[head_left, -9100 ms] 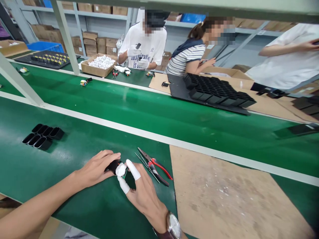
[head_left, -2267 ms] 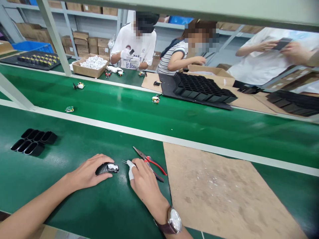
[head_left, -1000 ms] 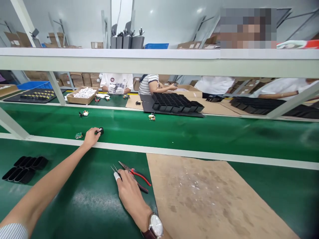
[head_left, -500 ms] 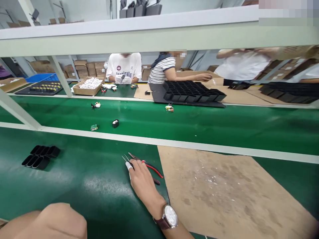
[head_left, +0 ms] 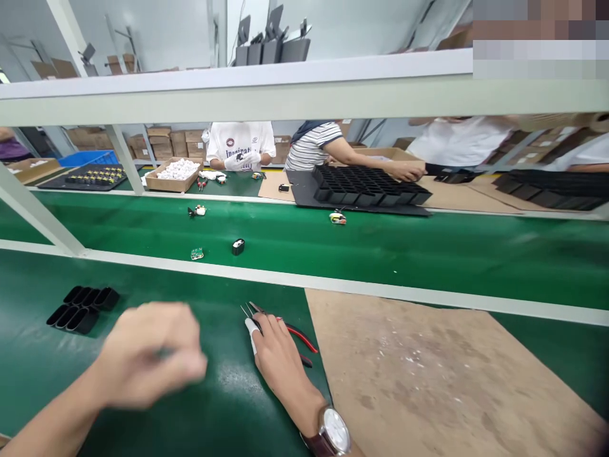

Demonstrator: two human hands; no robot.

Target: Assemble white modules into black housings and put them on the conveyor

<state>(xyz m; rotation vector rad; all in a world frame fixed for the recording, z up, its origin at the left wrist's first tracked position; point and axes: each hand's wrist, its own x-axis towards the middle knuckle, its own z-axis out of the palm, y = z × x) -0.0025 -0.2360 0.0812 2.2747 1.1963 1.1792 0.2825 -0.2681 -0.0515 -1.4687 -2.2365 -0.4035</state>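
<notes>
My right hand (head_left: 278, 352), with a watch on its wrist and a white finger cot (head_left: 252, 330) on one digit, is closed over a pair of tweezers (head_left: 246, 311). Two thin metal points stick out past the fingers. Pliers with red and black handles (head_left: 302, 337) lie partly under the same hand. My left hand (head_left: 150, 355) is in the air above the green bench (head_left: 219, 412), smeared by motion; its fingers look curled and I make out nothing in them. Left of it, several black open cups (head_left: 78, 311) stand in two rows.
A worn cardboard sheet (head_left: 404, 381) with white specks covers the right side. On the green belt (head_left: 428, 254) lie a black housing (head_left: 238, 247), a small circuit board (head_left: 196, 254) and other parts. Beyond, co-workers sit near a black cup tray (head_left: 366, 187). A white rail (head_left: 304, 282) borders the bench.
My left hand has risen into view over the bench, where a bent limb or knee-like shape showed before. The view has tilted up slightly. My right hand stays at the tweezers.
</notes>
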